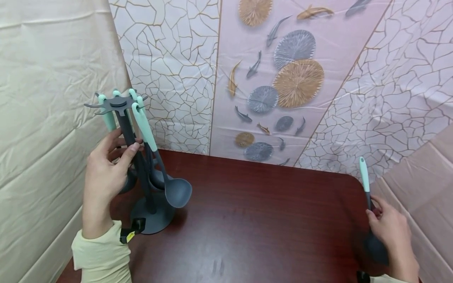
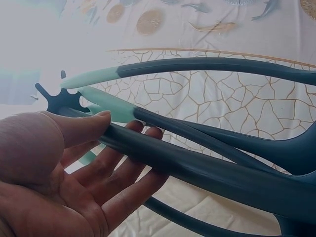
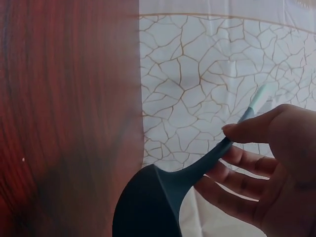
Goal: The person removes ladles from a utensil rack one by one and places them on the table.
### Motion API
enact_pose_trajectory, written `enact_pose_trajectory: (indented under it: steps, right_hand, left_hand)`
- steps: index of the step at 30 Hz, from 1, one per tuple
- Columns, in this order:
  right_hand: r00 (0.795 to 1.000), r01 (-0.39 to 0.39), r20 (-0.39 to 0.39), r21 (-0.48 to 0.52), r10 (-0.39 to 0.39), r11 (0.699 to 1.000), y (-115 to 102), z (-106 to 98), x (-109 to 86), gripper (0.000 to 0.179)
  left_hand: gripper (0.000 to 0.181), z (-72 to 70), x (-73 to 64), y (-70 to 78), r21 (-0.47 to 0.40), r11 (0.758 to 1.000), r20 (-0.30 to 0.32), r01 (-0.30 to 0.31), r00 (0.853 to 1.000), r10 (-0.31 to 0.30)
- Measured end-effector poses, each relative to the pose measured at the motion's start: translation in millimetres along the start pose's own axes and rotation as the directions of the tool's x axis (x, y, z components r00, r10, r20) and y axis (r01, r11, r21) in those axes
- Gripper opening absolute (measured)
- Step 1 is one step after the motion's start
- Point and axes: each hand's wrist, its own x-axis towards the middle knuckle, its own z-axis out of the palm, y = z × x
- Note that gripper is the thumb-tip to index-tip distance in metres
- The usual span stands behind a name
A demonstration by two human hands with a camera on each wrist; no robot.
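On the left of the head view, my left hand holds the upper post of a dark utensil stand. Thumb and fingers wrap that post from opposite sides in the left wrist view. Several mint-handled utensils hang from its hooks, among them a ladle facing front. Far to the right, my right hand pinches the dark neck of a cooking spoon. Its mint handle points up, and its broad dark head hangs below the fingers.
The stand's round base is over the left part of a dark red wooden table. Patterned cloth hangs behind the table. Beige cloth encloses the left side, with more at the right edge.
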Motion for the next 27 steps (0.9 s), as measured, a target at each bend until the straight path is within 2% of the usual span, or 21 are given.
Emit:
enact_pose_trajectory:
  steps: [4, 15, 24, 27]
  right_hand:
    - [0.996, -0.03, 0.078, -0.019, 0.032, 0.999, 3.5, 0.0, -1.1, 0.052]
    - [0.987, -0.014, 0.159, -0.062, 0.024, 0.998, 16.3, 10.0, -4.5, 0.054]
    - [0.965, -0.025, 0.259, -0.071, 0.043, 0.997, 27.6, 16.8, -8.4, 0.053]
    - [0.946, -0.056, 0.314, -0.092, 0.082, 0.994, 30.1, 19.9, -9.5, 0.054]
  left_hand:
    - [0.052, 0.4, 0.5, -1.2, 0.004, 1.0, -0.003, 0.002, 1.0, -0.002]
    - [0.052, 0.4, 0.9, -1.1, 0.008, 1.0, -0.008, -0.009, 1.0, 0.009]
    - [0.051, 0.7, 0.3, 0.0, 0.007, 1.0, 0.001, -0.015, 1.0, 0.015]
    - [0.052, 0.7, -0.2, 0.4, 0.013, 1.0, 0.002, -0.01, 1.0, 0.01]
